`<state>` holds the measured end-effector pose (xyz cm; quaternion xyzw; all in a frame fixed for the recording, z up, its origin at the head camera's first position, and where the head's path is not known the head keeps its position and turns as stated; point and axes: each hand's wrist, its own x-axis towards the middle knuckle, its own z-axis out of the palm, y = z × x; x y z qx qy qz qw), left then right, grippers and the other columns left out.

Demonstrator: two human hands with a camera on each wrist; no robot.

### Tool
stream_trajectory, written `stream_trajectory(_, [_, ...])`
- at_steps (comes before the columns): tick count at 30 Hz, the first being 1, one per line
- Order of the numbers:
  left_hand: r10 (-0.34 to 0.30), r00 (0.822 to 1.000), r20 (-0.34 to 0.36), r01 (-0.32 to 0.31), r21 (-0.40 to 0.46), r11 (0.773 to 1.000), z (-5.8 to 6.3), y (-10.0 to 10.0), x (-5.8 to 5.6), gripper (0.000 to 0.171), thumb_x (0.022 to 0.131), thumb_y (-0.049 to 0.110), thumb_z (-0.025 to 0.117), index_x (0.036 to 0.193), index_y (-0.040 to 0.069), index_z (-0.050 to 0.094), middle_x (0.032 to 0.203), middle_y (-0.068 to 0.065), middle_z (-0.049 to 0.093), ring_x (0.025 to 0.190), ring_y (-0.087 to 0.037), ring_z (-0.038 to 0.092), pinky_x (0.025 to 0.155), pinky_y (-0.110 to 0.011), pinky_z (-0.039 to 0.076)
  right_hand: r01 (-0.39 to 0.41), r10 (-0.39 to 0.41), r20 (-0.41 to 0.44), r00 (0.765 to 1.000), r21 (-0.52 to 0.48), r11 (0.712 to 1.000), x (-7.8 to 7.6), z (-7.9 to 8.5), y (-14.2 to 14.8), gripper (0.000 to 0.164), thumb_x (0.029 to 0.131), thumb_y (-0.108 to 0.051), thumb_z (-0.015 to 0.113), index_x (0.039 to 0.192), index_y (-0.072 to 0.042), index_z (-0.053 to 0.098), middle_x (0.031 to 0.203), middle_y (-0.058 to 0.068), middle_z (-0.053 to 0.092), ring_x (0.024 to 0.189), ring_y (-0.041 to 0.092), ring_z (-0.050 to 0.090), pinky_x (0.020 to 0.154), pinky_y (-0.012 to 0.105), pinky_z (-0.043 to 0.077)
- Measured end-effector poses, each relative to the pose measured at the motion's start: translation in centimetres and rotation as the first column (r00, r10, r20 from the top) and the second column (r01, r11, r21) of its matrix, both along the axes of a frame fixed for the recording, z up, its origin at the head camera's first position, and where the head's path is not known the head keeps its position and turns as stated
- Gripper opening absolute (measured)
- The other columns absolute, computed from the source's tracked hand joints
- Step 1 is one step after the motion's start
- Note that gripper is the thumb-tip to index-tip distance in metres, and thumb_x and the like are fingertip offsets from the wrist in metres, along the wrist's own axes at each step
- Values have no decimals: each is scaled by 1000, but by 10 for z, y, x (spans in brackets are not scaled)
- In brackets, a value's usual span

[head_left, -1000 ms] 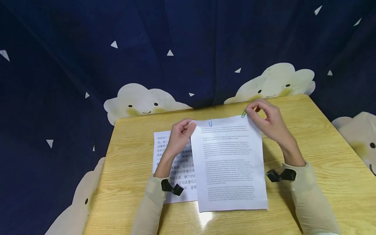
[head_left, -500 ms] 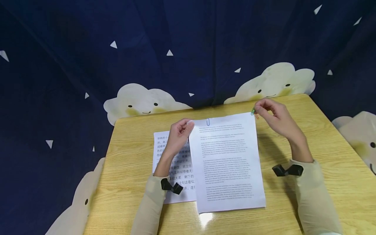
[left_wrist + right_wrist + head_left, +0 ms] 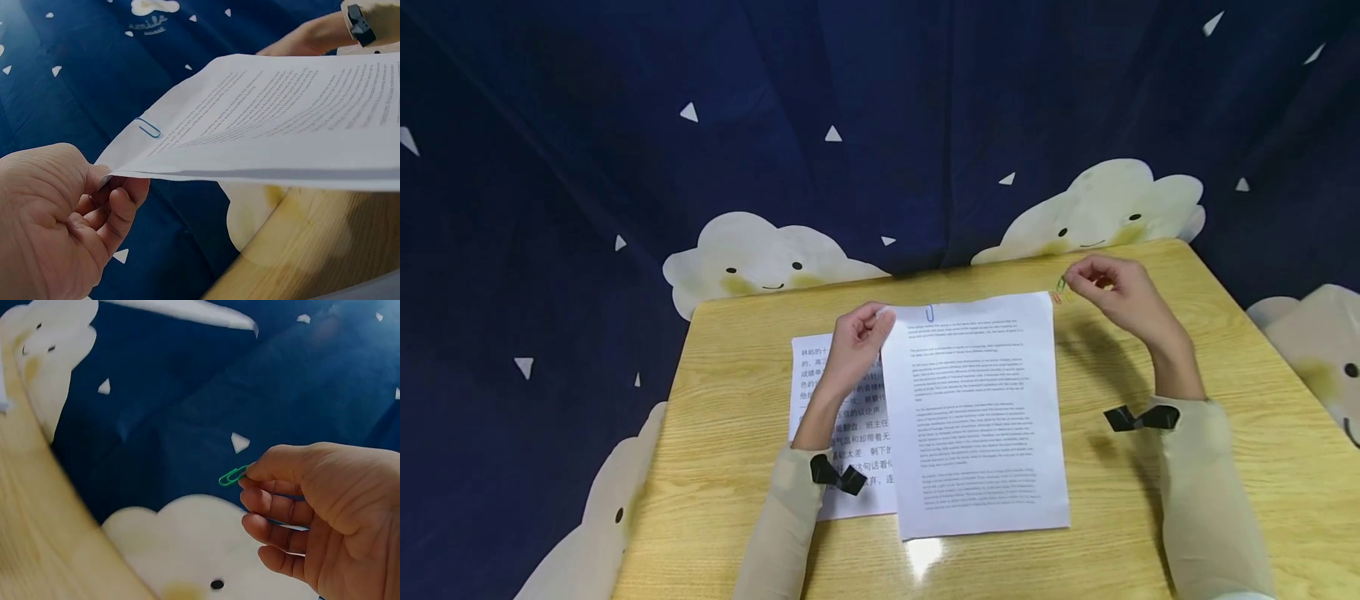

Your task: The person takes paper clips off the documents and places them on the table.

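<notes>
My left hand [image 3: 859, 340] pinches the top left corner of the printed sheets [image 3: 977, 425], lifted above the table. On their top edge sits a blue paper clip [image 3: 929, 313], also plain in the left wrist view as a bluish loop [image 3: 149, 128]. Just beyond the top right corner, my right hand [image 3: 1116, 292] holds a green paper clip [image 3: 232, 476] between thumb and index finger, apart from the paper. The other right fingers are bent and hold nothing. Close by the sheets' top right corner lie an orange paper clip [image 3: 1056, 297] and a faint yellow one [image 3: 1070, 296].
Another page [image 3: 867, 446] with larger Chinese print lies on the wooden table [image 3: 730, 400], partly covered by the held sheets and the left arm. A dark blue curtain [image 3: 880, 150] with clouds and white triangles hangs behind and beside the table.
My right hand has moved right with the green paper clip, off the sheets' top right corner. The orange and yellow clips have come into sight. The held sheets have shifted slightly left.
</notes>
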<state>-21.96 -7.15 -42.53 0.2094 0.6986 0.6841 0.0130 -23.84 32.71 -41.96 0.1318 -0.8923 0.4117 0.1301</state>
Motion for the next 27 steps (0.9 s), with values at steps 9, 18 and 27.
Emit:
stream_trajectory(9, [20,999,33,-20,-6,1000,1,0,0,22,101,9,53,110,-8,63,66,-19,50,48,-10,37,45,-21,30,25,-31,117,993,47,999,-18,-36,21,24,103,-26,49,106,-5,61,93,11,61,78,18,52,60,24,40])
stream_trajectory(18, [30,999,44,-29,-15,999,1,0,0,22,101,10,52,109,-7,64,64,-16,50,48,-10,36,46,-21,30,35,-67,179,982,177,984,-30,-66,34,29,104,-30,45,104,-5,60,90,12,58,75,20,48,59,27,40])
stream_trajectory(27, [18,999,48,-17,-16,1000,-1,0,0,22,101,10,52,110,-7,64,63,-9,48,49,-10,35,48,-21,29,18,-69,201,977,241,970,-35,-83,41,29,105,-25,45,103,-2,62,89,14,60,71,22,48,62,34,39])
